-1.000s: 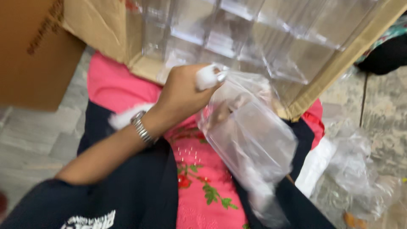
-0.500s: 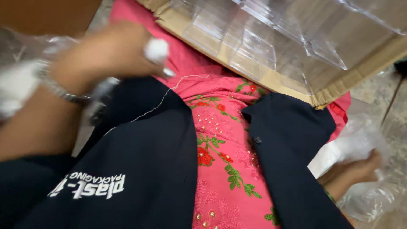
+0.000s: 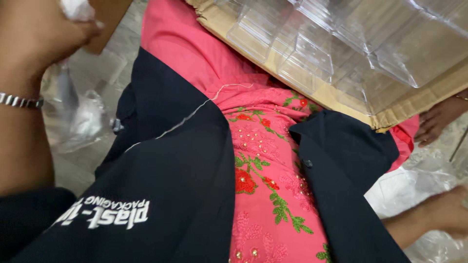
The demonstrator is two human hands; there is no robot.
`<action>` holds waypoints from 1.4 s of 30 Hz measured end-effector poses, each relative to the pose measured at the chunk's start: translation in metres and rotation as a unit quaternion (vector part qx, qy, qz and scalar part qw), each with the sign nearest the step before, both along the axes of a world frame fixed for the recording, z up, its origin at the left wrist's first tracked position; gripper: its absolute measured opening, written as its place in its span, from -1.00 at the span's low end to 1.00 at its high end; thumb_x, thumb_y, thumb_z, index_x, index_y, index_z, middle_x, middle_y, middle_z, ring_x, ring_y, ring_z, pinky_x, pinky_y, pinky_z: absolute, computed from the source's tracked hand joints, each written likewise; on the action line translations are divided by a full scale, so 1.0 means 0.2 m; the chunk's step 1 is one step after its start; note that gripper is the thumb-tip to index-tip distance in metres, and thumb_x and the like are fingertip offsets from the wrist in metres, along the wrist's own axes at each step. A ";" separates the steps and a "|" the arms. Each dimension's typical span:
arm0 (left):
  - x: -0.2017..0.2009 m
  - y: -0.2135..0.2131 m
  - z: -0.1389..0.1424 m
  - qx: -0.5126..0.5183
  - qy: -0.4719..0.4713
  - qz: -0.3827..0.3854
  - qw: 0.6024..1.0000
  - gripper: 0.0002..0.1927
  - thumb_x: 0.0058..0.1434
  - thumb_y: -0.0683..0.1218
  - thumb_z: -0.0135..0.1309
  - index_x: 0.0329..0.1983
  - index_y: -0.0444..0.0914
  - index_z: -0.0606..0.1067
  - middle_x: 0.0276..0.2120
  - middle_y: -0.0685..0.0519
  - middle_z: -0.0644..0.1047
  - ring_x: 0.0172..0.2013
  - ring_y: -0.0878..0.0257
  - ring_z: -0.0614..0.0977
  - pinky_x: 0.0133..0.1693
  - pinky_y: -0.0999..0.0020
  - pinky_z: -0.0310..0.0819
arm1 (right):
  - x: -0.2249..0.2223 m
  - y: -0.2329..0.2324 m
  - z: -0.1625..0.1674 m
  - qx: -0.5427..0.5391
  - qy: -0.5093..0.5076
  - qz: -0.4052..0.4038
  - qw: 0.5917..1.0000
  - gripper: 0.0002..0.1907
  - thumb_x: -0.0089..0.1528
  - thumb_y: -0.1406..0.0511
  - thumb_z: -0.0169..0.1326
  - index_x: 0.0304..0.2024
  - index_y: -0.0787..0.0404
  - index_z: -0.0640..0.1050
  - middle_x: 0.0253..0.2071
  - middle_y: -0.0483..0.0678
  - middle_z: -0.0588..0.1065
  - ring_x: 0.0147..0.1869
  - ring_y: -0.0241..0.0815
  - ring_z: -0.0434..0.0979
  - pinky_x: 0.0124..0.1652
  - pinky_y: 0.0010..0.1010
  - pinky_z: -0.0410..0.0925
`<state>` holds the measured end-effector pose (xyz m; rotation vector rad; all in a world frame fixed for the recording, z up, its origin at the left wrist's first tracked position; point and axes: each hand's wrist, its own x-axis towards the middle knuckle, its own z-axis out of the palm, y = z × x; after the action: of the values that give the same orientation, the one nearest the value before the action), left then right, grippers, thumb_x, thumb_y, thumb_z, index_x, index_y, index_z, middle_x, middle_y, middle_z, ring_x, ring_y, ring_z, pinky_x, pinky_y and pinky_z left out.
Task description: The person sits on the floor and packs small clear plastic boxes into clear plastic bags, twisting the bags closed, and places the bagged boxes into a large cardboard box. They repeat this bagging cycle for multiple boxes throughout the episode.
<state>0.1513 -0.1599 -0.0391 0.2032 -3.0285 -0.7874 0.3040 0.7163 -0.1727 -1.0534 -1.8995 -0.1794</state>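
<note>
Both hands apart: left hand (image 3: 34, 34) pinching plastic wrap (image 3: 78, 9).

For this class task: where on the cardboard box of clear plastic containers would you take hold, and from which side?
Grip the cardboard box by its near rim, coming from the lap side. That brown edge is bare, stiff and faces the person, while the clear plastic containers fill the inside. Hands at two spread points probably suit its long edge.

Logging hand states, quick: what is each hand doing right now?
Left hand: closed around a white wad at its fingertips.
Right hand: at the frame's edge, resting on clear plastic bags; open or closed cannot be told.
</note>
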 end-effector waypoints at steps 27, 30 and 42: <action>-0.05 0.55 -0.12 0.022 -0.155 -0.126 0.980 -0.47 -0.08 0.28 0.43 -0.31 -0.23 0.63 -0.38 -0.16 0.62 -0.37 -0.04 0.65 -0.26 0.05 0.52 | -0.61 -1.49 0.68 -0.361 0.077 0.596 0.713 -0.89 0.36 0.50 0.09 -0.10 0.47 0.60 -0.22 0.01 0.58 -0.22 -0.26 0.61 -0.12 -0.53 0.50; -0.01 0.80 -0.23 -0.043 -0.221 -0.241 0.944 -0.48 -0.11 0.22 0.42 -0.26 -0.25 0.63 -0.32 -0.20 0.62 -0.25 -0.10 0.66 -0.17 -0.01 0.55 | -0.58 -1.51 0.72 -0.356 0.068 0.602 0.711 -0.88 0.38 0.52 0.09 -0.07 0.50 0.61 -0.19 0.03 0.58 -0.19 -0.24 0.63 -0.09 -0.48 0.54; 0.12 -0.57 -0.32 -0.154 -0.100 0.099 0.978 -0.71 0.18 -0.02 0.29 -0.15 -0.33 0.61 -0.27 -0.19 0.63 -0.31 -0.05 0.67 -0.28 0.05 0.56 | -0.53 -1.39 0.63 -0.384 0.068 0.580 0.715 -0.91 0.41 0.51 0.12 -0.06 0.50 0.58 -0.20 0.06 0.58 -0.21 -0.23 0.61 -0.10 -0.50 0.52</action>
<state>0.1757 -0.2740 -0.1036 0.6004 -3.1894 -0.2926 0.1984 0.4386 -0.0465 -0.1113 -2.1588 1.4676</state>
